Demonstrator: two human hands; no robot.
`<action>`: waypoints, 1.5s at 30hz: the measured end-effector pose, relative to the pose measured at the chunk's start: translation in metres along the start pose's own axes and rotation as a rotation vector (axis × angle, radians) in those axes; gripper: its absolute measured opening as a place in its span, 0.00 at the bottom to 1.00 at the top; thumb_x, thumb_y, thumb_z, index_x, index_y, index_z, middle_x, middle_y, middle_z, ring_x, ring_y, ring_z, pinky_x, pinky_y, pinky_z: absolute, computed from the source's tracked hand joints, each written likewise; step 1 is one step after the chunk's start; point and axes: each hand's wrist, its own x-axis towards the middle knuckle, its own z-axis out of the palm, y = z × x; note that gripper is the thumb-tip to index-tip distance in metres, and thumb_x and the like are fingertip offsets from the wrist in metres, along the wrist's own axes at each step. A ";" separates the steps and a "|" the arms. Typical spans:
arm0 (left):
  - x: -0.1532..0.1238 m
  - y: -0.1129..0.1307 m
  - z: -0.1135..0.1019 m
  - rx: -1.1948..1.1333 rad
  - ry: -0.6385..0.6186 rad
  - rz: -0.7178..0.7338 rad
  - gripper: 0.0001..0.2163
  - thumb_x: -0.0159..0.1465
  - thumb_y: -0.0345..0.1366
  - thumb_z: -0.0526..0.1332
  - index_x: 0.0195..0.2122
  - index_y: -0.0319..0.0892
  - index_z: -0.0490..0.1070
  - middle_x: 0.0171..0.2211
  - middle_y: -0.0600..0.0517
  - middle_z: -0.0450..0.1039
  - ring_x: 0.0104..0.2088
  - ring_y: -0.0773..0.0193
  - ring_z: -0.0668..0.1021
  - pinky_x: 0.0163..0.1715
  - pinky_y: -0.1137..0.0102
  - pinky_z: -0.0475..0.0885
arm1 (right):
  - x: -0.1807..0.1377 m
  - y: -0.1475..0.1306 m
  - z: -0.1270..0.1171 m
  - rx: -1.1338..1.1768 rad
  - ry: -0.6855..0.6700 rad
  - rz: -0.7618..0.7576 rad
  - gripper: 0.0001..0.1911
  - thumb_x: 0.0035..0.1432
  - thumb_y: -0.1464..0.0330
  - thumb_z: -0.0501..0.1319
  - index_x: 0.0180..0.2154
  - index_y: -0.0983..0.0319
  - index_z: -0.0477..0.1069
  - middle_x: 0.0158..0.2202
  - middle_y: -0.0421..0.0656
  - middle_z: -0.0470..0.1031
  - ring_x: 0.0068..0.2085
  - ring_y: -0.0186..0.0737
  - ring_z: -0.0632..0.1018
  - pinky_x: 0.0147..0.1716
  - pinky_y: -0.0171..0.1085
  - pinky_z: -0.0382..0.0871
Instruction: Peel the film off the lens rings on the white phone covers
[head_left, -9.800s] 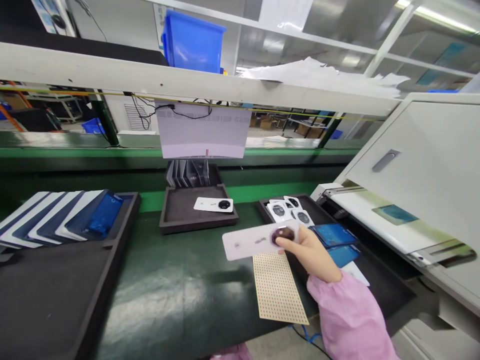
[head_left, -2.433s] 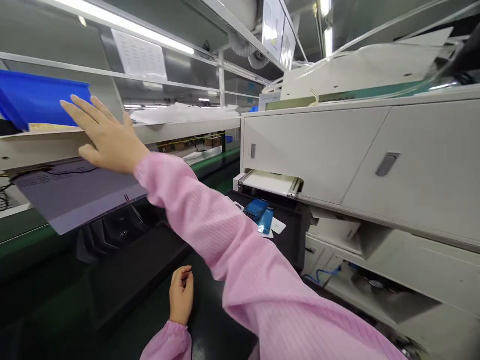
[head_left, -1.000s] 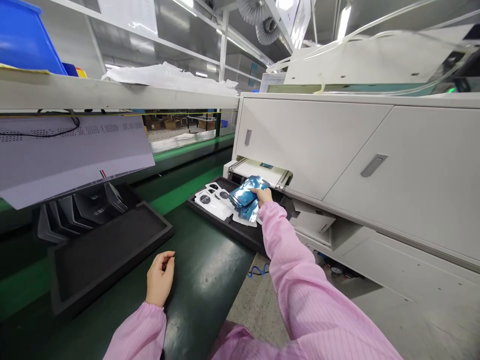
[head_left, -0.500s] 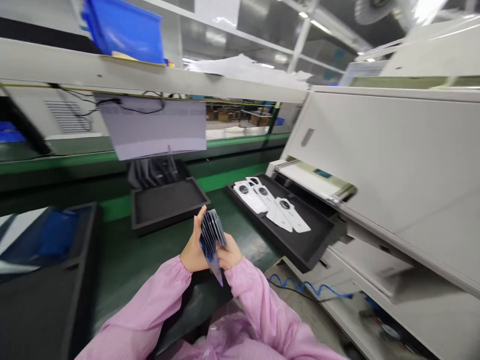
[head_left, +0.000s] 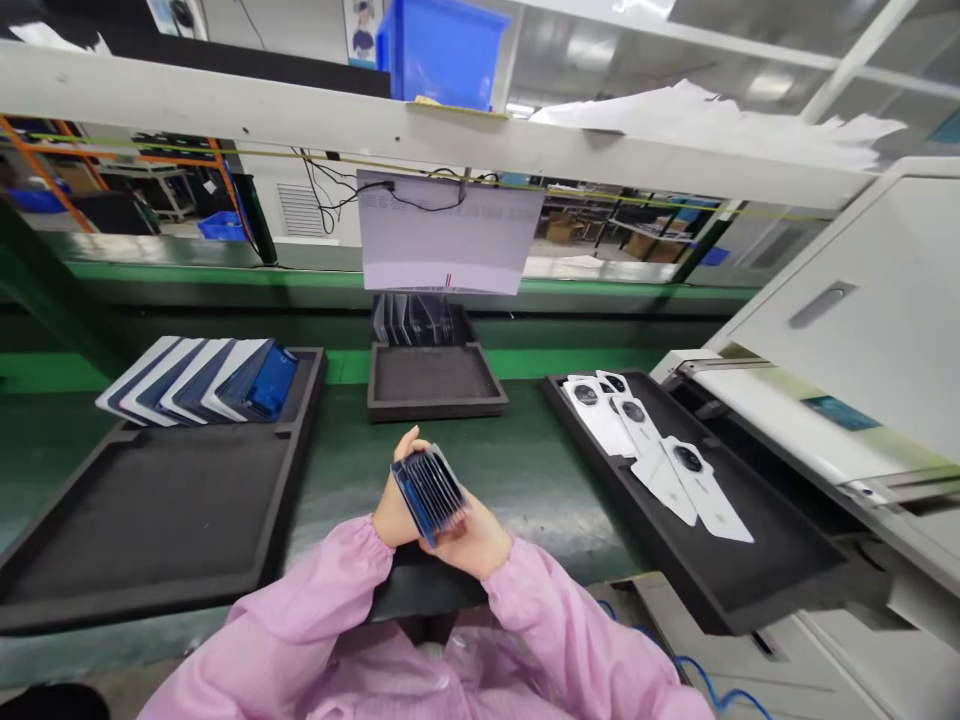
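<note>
Hands meet over the near edge of the green conveyor bench (head_left: 540, 480), just ahead of the pink sleeves (head_left: 315, 610). The left hand (head_left: 391, 508) stands half curled, thumb up, pressing the side of a fanned stack of thin blue film-covered sheets (head_left: 431, 488). The right hand (head_left: 476, 540) cups the stack from beneath, fingers closed around its lower edge. So the stack sits gripped between the 2 hands, clear of every tray.

I judge the step in hand to be gathering the fan into 1 block. The sheets look slippery, so any further move calls for even pressure from both sides.

To the right, a long black foam tray (head_left: 750, 600) holds white camera-hole covers (head_left: 679, 470). To the left, a wide black tray (head_left: 150, 500) carries a leaning row of blue and white panels (head_left: 202, 378).

Against 1 second ago, the right hand has left the right-side tray and the left hand has come off the bench.
</note>
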 end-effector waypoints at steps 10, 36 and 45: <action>0.013 0.003 0.000 -0.018 -0.187 -0.082 0.48 0.46 0.38 0.71 0.63 0.42 0.41 0.61 0.36 0.53 0.61 0.45 0.59 0.59 0.48 0.53 | -0.024 -0.071 -0.032 -0.791 -0.005 -0.602 0.58 0.19 0.66 0.78 0.56 0.53 0.59 0.57 0.44 0.63 0.60 0.46 0.62 0.60 0.44 0.52; 0.003 -0.021 0.016 -0.033 -0.307 -0.146 0.21 0.55 0.39 0.64 0.50 0.44 0.69 0.51 0.44 0.70 0.53 0.49 0.70 0.57 0.53 0.61 | 0.033 -0.022 -0.037 -0.788 -0.106 -0.636 0.60 0.36 0.66 0.73 0.63 0.57 0.38 0.60 0.52 0.54 0.61 0.51 0.59 0.61 0.51 0.47; 0.001 0.020 0.002 -0.185 -0.280 -0.365 0.24 0.49 0.31 0.63 0.49 0.42 0.64 0.38 0.48 0.70 0.41 0.55 0.73 0.44 0.59 0.69 | 0.023 -0.047 -0.002 -0.755 0.101 -0.557 0.33 0.42 0.61 0.70 0.50 0.59 0.63 0.45 0.46 0.70 0.48 0.50 0.72 0.51 0.51 0.64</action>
